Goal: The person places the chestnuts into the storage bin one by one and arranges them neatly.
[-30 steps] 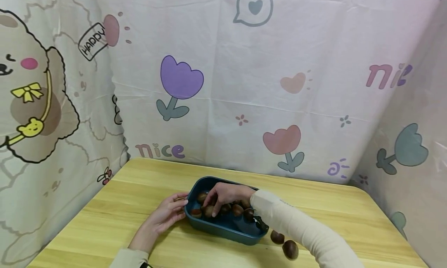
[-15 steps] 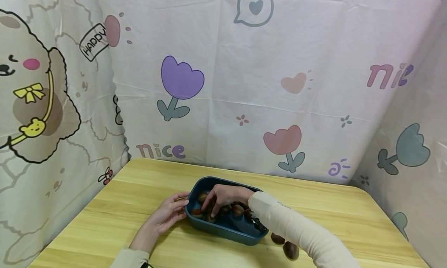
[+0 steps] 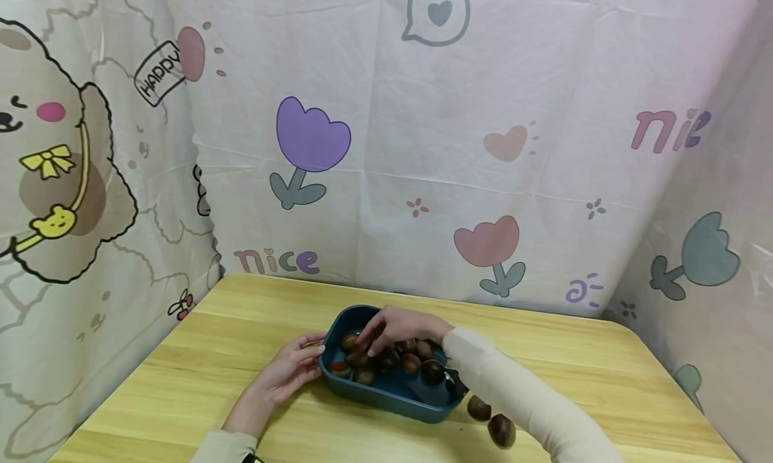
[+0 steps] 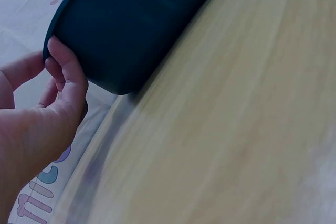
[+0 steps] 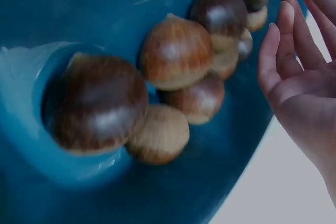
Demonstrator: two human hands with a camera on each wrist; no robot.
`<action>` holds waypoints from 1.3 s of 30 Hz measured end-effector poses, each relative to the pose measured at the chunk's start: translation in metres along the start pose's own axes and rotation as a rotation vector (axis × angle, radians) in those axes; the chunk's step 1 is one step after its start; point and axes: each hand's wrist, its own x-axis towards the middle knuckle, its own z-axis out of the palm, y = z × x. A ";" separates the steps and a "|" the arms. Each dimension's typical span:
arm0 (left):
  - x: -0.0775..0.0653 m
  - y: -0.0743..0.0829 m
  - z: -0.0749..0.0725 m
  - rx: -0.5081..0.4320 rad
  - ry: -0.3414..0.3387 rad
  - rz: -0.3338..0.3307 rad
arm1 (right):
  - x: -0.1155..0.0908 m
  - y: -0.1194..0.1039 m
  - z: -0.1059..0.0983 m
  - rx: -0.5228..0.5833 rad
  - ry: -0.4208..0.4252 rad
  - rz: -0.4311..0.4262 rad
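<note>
A dark blue oblong plastic container [image 3: 386, 401] with rounded corners holds several brown chestnuts [image 3: 410, 363]. My left hand [image 3: 290, 369] is at its left end, fingertips touching the rim and thumb against the outer wall, as the left wrist view shows. Over the left half of the container, my right hand [image 3: 401, 325] reaches down with loosely bent fingers; a chestnut [image 3: 356, 357] lies right below the fingertips. In the right wrist view, the fingers [image 5: 286, 30] show nothing between them, beside a row of glossy chestnuts [image 5: 100, 103].
Two chestnuts [image 3: 501, 431] lie on the wooden table [image 3: 272, 309] outside the container's right end, close to the right sleeve [image 3: 513, 389]. A printed curtain [image 3: 386, 147] hangs behind the table and at its sides. A dark object [image 3: 455, 382] hangs below the right cuff.
My right hand has risen and shifted slightly back and right, away from a chestnut near the container's front left. My left hand and the container have stayed in place.
</note>
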 end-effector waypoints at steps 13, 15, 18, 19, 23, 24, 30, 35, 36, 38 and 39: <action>0.001 -0.001 -0.002 -0.012 0.004 -0.016 | -0.068 0.000 -0.013 0.047 0.270 -0.035; 0.000 -0.001 -0.002 -0.016 0.003 -0.019 | -0.081 0.003 -0.011 0.090 0.294 -0.046; 0.000 -0.001 -0.002 -0.022 -0.004 -0.022 | -0.103 0.007 -0.008 0.158 0.323 -0.063; 0.000 -0.001 -0.002 -0.023 -0.004 -0.023 | -0.110 0.009 -0.006 0.176 0.331 -0.070; 0.000 0.000 -0.002 -0.023 -0.003 -0.026 | -0.139 0.021 0.000 0.251 0.346 -0.097; 0.000 0.000 -0.002 -0.025 -0.003 -0.027 | -0.146 0.025 0.001 0.266 0.346 -0.109; 0.000 0.000 -0.002 -0.031 0.002 -0.031 | -0.189 0.054 0.015 0.314 0.358 -0.097; 0.002 -0.001 -0.001 -0.033 -0.004 -0.031 | -0.218 0.076 0.031 0.317 0.394 -0.013; 0.002 -0.001 -0.001 -0.030 -0.005 -0.031 | -0.222 0.080 0.034 0.324 0.403 0.001; 0.003 -0.002 -0.002 -0.025 -0.007 -0.030 | -0.228 0.086 0.041 0.335 0.411 0.018; 0.003 -0.002 -0.002 -0.022 -0.009 -0.029 | -0.230 0.088 0.043 0.346 0.410 0.031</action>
